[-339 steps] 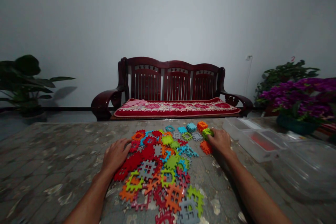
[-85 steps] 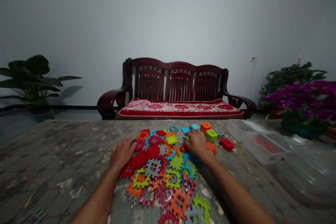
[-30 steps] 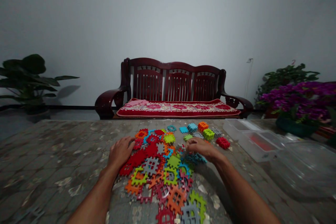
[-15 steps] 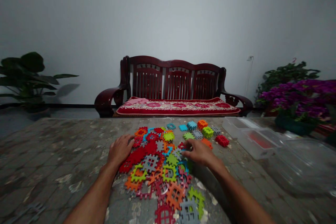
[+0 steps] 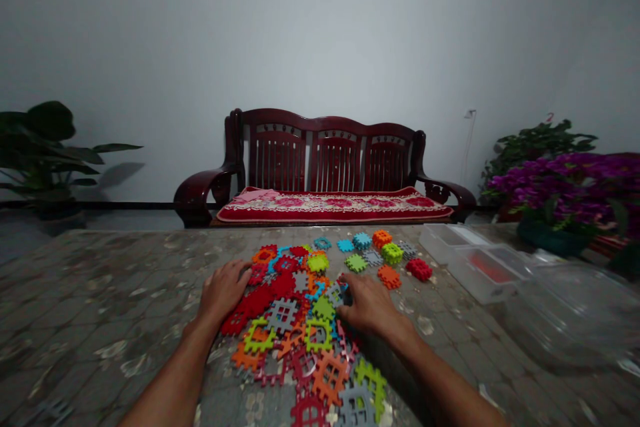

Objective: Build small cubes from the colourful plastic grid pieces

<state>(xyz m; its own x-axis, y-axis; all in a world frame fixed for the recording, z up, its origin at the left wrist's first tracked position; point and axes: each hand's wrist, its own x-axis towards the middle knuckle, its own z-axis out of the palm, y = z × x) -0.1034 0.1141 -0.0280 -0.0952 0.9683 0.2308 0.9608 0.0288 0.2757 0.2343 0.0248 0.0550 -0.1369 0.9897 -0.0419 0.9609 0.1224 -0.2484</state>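
Observation:
A loose pile of flat, notched plastic interlocking pieces in red, orange, green, blue and grey lies before me on the table. My left hand (image 5: pixel 226 290) rests at the pile's left edge, fingers spread, beside the red pieces (image 5: pixel 270 290). My right hand (image 5: pixel 367 301) is over the pile's right side, thumb and fingers apart near a grey piece (image 5: pixel 333 295) and a green piece (image 5: pixel 323 308). The palm hides whatever is beneath it. Nearer me lie an orange window-like piece (image 5: pixel 330 375) and a grey one (image 5: pixel 357 403).
Small stacks stand beyond my right hand: orange (image 5: pixel 382 238), green (image 5: pixel 391 253), blue (image 5: pixel 362 241), red (image 5: pixel 419 269). Clear plastic boxes (image 5: pixel 487 273) and a transparent lid or tub (image 5: pixel 570 313) stand to the right. A purple flower pot (image 5: pixel 555 237) and wooden bench (image 5: pixel 325 147) are farther back.
My right hand has shifted slightly toward me and lower, covering a blue piece seen before. An orange piece behind it now shows fully. The view has tilted and shifted a little.

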